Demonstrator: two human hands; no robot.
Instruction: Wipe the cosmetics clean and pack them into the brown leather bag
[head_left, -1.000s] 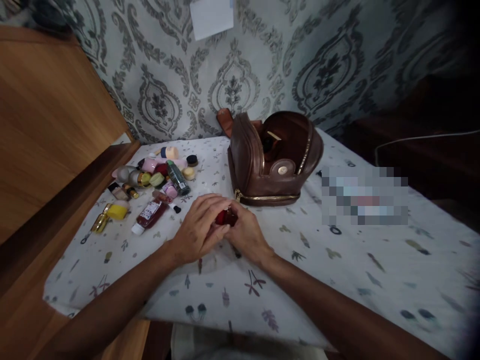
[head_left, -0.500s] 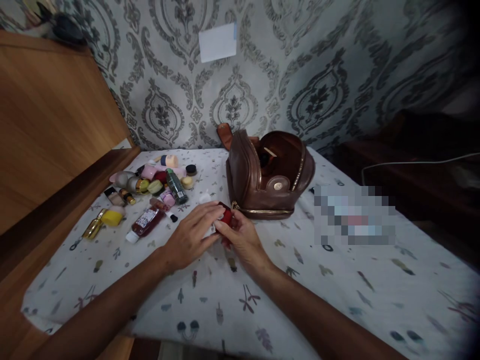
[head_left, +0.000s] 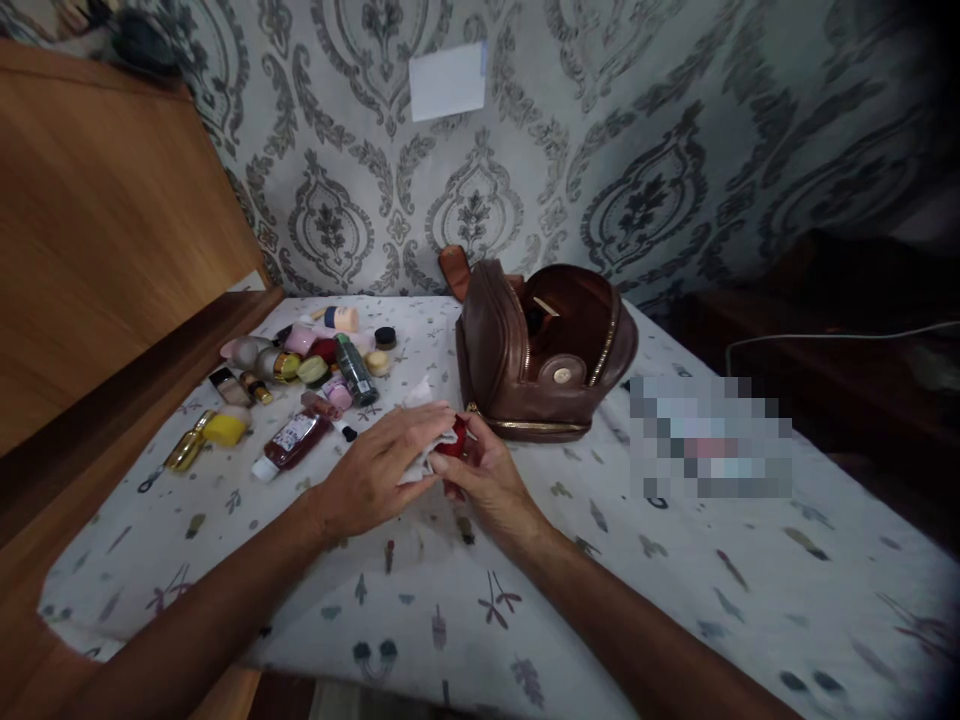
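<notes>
Close to the front of the open brown toiletry bag point(head_left: 491, 345), my right hand point(head_left: 487, 475) grips a small red object point(head_left: 454, 437), mostly covered by fingers, so its kind does not show. My left hand point(head_left: 382, 465) is closed on a white wipe point(head_left: 421, 462) and presses it against the red object's left side. Part of the wipe sticks up behind the left fingers. A bottle of dark red liquid point(head_left: 294, 440) with a white cap lies left of my left hand. Beside it is a small tube with a black cap point(head_left: 346, 432).
Several cosmetics are grouped at the left, among them a dark green bottle point(head_left: 354, 370), a yellow item point(head_left: 225, 428) and a gold bottle point(head_left: 184, 450). A blurred-out item point(head_left: 712, 440) lies at right. A wooden cabinet point(head_left: 112, 180) borders the table's left side.
My left hand has shifted slightly over the red object, and more of the white wipe shows. The whole view has moved a little; the bag and cosmetics stay in place.
</notes>
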